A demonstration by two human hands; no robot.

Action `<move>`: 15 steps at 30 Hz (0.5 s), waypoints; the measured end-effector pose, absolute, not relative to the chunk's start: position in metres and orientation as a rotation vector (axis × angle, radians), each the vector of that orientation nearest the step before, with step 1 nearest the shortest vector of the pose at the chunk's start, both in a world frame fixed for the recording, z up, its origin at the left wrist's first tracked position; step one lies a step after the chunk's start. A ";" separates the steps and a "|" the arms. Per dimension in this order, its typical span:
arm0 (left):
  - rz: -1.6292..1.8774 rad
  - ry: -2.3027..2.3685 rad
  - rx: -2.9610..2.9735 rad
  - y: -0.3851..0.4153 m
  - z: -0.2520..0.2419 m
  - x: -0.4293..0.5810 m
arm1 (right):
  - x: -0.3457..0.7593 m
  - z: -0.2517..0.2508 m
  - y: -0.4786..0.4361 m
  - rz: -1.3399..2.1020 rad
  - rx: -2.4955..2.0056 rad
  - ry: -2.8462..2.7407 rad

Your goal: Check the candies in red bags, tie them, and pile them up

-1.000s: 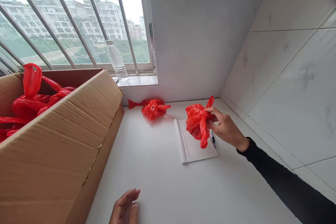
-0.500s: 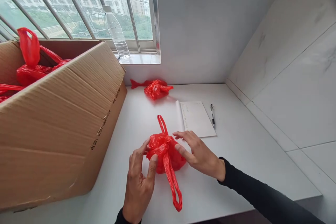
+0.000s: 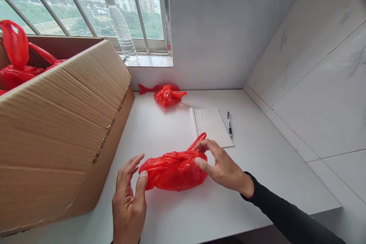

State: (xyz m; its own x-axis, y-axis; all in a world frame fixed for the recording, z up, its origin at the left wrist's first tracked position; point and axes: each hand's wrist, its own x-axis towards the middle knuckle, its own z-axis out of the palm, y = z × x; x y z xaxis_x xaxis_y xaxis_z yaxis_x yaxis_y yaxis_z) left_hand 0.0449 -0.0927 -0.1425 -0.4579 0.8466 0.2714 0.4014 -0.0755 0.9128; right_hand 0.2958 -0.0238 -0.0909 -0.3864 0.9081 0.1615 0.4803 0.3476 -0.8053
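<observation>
A red plastic bag (image 3: 174, 173) lies stretched sideways on the white table, wider than it is deep. One handle loop sticks up at its upper right; whatever is inside cannot be made out through the film. At the bag's left end is my left hand (image 3: 130, 190), thumb and fingers apart, close against the plastic. My right hand (image 3: 219, 164) rests at the other end, with its thumb and curved fingers spread around the bag's right side and no closed grip showing.
A cardboard box (image 3: 65, 133) holding red plastic bags (image 3: 17, 51) stands at left. Farther back lie another red plastic bag (image 3: 168, 95), a notepad (image 3: 213, 124) and a pen (image 3: 229, 125). A water bottle (image 3: 121, 30) stands on the windowsill. Tiled wall (image 3: 323, 76) bounds the right.
The red bag has turned so its length runs left to right; the handle that hung toward me is no longer visible. My left hand has moved left, and my right hand slightly right.
</observation>
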 end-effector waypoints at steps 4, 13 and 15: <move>1.311 1.640 1.773 -0.082 -0.130 0.059 | 0.284 -0.088 -0.023 0.880 -1.171 -2.073; 1.394 1.905 1.409 -0.085 -0.144 0.023 | 0.328 -0.088 -0.018 0.855 -1.372 -1.761; 1.379 1.822 1.471 -0.085 -0.138 0.031 | 0.326 -0.087 -0.019 0.889 -1.349 -1.780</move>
